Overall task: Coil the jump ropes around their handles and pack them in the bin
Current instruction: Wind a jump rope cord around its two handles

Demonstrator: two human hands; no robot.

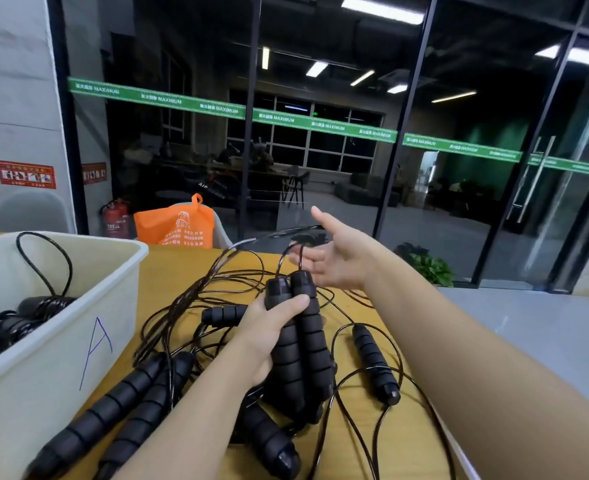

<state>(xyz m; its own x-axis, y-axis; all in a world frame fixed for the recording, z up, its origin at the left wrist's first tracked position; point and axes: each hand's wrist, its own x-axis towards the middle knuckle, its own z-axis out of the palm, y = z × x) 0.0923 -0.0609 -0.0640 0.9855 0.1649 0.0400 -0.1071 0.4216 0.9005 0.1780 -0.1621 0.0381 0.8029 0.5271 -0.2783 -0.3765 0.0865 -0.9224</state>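
Head view showed our left hand [269, 327] with its grip clamped on a pair of handles [300, 334], long axis running near to far above the worktop [189, 268]. Our right hand [334, 258], fingers apart, touched the rope [286, 254] just beyond the far tips. Left of us stood the bin [88, 306], some ropes already inside.

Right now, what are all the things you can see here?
Black ribbed foam jump-rope handles: several, loose on the table.
Thin black rope cords: tangled across the table.
White plastic bin: one, left, marked A, holding coiled ropes.
Yellow wooden table: one, under everything.
Orange fabric bag: one, behind the table.
Red fire extinguisher: by the wall.
Left hand: grips two upright handles.
Right hand: open, cord running by its fingers.
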